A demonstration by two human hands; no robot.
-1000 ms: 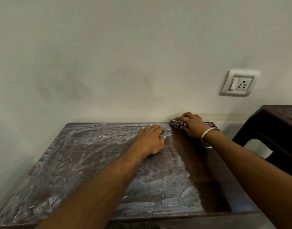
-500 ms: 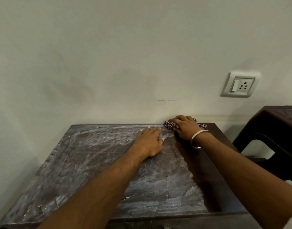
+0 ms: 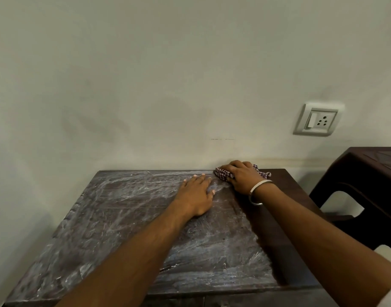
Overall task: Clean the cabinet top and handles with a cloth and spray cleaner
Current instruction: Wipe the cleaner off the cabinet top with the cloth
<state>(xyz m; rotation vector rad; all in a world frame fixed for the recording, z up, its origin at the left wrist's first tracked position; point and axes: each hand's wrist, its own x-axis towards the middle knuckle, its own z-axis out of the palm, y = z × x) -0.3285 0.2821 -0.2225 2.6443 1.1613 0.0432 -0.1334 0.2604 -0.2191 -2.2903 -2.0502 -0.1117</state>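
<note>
Dusty cabinet top [image 3: 123, 229] under flat-fingered left hand [image 3: 195, 196], right hand [image 3: 241, 176] curled over checked cloth [image 3: 221, 173].

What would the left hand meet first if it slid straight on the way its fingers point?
Probably the wall. The left hand lies flat on the cabinet top, fingers pointing at the back edge. The cloth lies just right of that line, though depth is unclear.

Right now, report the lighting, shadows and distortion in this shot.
Head view: soft dim light, no harsh glare; the stool casts a shadow on the wall; wide-angle bending stretches the forearms; the cabinet top and cloth stay reasonably sharp.
</note>
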